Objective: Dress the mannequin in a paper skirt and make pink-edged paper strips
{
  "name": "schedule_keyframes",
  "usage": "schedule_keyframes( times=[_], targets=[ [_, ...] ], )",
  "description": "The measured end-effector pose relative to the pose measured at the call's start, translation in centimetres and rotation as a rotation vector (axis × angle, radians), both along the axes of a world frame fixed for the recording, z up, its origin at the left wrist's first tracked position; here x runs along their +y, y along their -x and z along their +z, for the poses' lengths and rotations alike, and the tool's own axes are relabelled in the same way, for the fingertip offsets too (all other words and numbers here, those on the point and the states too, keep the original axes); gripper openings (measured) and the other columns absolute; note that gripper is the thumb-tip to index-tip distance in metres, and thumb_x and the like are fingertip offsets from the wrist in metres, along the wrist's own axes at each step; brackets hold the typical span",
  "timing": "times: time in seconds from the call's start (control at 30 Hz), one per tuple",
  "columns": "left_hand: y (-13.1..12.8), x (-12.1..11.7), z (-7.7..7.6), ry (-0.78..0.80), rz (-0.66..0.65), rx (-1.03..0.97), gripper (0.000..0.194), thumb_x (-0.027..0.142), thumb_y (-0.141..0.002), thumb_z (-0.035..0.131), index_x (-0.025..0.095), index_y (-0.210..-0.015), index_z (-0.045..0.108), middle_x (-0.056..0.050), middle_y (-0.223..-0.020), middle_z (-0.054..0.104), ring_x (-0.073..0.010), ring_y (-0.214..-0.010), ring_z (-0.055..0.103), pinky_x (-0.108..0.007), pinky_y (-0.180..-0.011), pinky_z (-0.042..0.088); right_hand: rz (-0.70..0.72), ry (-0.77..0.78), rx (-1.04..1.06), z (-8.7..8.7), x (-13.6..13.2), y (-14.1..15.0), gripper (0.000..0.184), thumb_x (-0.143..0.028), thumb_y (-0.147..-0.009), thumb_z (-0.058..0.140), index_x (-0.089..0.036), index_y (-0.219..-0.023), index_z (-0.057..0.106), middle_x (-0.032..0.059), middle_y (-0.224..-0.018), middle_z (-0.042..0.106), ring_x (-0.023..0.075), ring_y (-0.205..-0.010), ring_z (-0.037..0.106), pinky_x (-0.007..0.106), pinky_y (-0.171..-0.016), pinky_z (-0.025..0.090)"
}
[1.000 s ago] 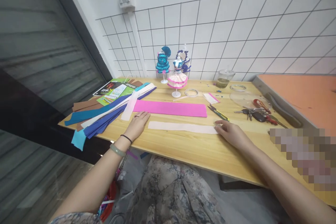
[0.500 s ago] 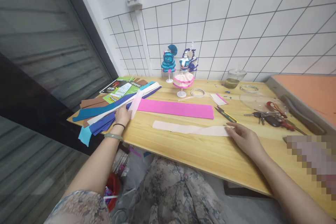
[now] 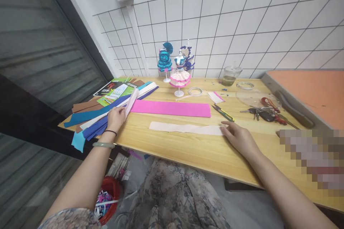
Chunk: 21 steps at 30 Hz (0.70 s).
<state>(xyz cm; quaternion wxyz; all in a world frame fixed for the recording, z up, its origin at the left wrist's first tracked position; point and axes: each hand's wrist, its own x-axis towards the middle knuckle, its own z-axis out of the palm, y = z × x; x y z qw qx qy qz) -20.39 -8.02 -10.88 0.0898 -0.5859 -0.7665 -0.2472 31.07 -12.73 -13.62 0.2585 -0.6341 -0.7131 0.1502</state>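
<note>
My left hand (image 3: pixel 116 118) is closed, its fingers pinching the lower end of a short white crepe paper strip (image 3: pixel 132 99). That strip slants across the left end of a bright pink crepe paper band (image 3: pixel 172 108). Nearer to me lies a long pale pink paper strip (image 3: pixel 185 128), flat on the table and slightly wavy. At its right end, my right hand (image 3: pixel 239 136) has thumb and forefinger closed on the strip. Thread snips (image 3: pixel 223 113) with yellow-edged handles lie just beyond my right hand. Left of my left hand are blue, white and teal paper strips (image 3: pixel 94 114).
Three small paper dresses on stands, the nearest white and pink (image 3: pixel 179 78), stand at the back. Further right are a lidded glass jar (image 3: pixel 230 76), a tape roll (image 3: pixel 195 91) and keys (image 3: pixel 258 113). A red bin (image 3: pixel 114 193) with scraps sits below the table's left edge.
My left hand has moved left from beside the pink band and taken hold of the white strip, whose lower end is now lifted. My right hand stays at the pale strip's end.
</note>
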Motion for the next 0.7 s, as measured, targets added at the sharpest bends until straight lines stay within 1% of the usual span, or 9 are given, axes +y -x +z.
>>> schedule_keyframes(
  times=[0.13,0.23,0.37,0.5,0.6,0.7],
  targets=[
    [-0.5,0.6,0.8,-0.019,-0.031,0.004,0.031,0.029,-0.079,0.043,0.014,-0.092,0.067,-0.010,-0.093,0.066,-0.0217,-0.091,0.059,-0.029,-0.084,0.043,0.005,-0.042,-0.104,0.0,-0.2,0.2,0.037,-0.038,-0.086,0.039,-0.019,-0.112,0.057,0.0040,-0.081,0.071,0.0214,-0.075,0.066,0.030,-0.065,0.047],
    [-1.2,1.8,1.5,-0.016,-0.038,0.003,0.032,0.030,-0.082,0.040,0.015,-0.095,0.065,-0.008,-0.095,0.067,-0.0211,-0.089,0.060,-0.028,-0.080,0.044,0.021,-0.068,-0.188,0.0,-0.3,0.4,0.036,-0.038,-0.087,0.037,-0.019,-0.111,0.057,0.0057,-0.090,0.071,0.0236,-0.082,0.067,0.032,-0.068,0.049],
    [-2.1,4.4,2.9,0.006,-0.037,0.020,0.031,0.031,-0.083,0.039,0.016,-0.097,0.063,-0.009,-0.093,0.068,-0.0229,-0.086,0.061,-0.030,-0.075,0.044,0.039,-0.094,-0.247,0.1,-0.4,0.6,0.035,-0.038,-0.089,0.034,-0.020,-0.108,0.058,0.0071,-0.104,0.069,0.0251,-0.092,0.065,0.036,-0.074,0.050],
    [-3.0,7.8,3.9,0.043,-0.060,0.047,0.031,0.030,-0.083,0.041,0.017,-0.101,0.062,-0.010,-0.093,0.068,-0.0244,-0.088,0.061,-0.031,-0.076,0.044,0.058,-0.092,-0.239,-0.1,-0.4,0.6,0.034,-0.038,-0.089,0.034,-0.021,-0.106,0.058,0.0049,-0.109,0.067,0.0237,-0.094,0.064,0.036,-0.078,0.051],
    [-3.5,10.4,3.8,0.085,-0.085,0.061,0.032,0.027,-0.082,0.042,0.018,-0.106,0.061,-0.010,-0.094,0.068,-0.0243,-0.089,0.062,-0.031,-0.077,0.045,0.060,-0.084,-0.240,-0.6,-0.3,0.5,0.034,-0.039,-0.089,0.034,-0.021,-0.106,0.058,0.0048,-0.109,0.067,0.0233,-0.095,0.064,0.036,-0.079,0.051],
    [-3.8,12.7,3.1,0.130,-0.101,0.071,0.036,0.023,-0.080,0.044,0.018,-0.112,0.059,-0.010,-0.095,0.068,-0.0242,-0.091,0.062,-0.031,-0.080,0.045,0.056,-0.087,-0.237,-0.9,-0.3,0.5,0.034,-0.039,-0.090,0.034,-0.021,-0.105,0.059,0.0046,-0.109,0.067,0.0228,-0.095,0.064,0.036,-0.080,0.051]
  ],
)
